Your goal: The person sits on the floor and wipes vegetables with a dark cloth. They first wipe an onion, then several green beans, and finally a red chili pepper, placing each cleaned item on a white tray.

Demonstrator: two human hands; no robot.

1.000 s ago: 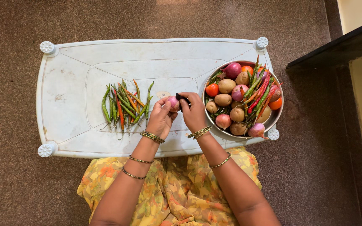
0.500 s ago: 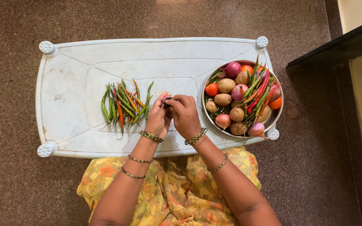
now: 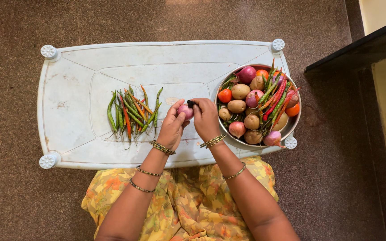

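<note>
A pale plastic tabletop [image 3: 81, 67] stands on a speckled brown floor [image 3: 14, 196], seen from straight above. Toward its left half lies a loose bunch of chillies [image 3: 132, 114], mostly green with a few orange and red ones, spread side by side with their stems pointing roughly away from the person.

Just right of the chillies, near the middle of the tabletop, the person's two hands meet. The left hand [image 3: 172, 127] curls its fingers around a small pink onion [image 3: 185, 110], so its grip is closed on the onion from the left and below. The right hand [image 3: 206, 118] presses against the onion from the other side, its fingers bent in over the top; a small dark bit shows at the fingertips, too small to tell what it is. The onion sits between both hands, raised just over the tabletop's near edge area. Both wrists carry bangles [image 3: 161, 147], and more bangles ring the forearms lower down.

Right of the hands, touching the tabletop's right end, sits a round metal bowl [image 3: 294, 123]. It holds potatoes [image 3: 240, 91], more pink onions [image 3: 246, 74], tomatoes [image 3: 224, 95] and long red and green chillies laid across the top.

At the bottom, the person's lap shows yellow flowered cloth [image 3: 188, 205].
</note>
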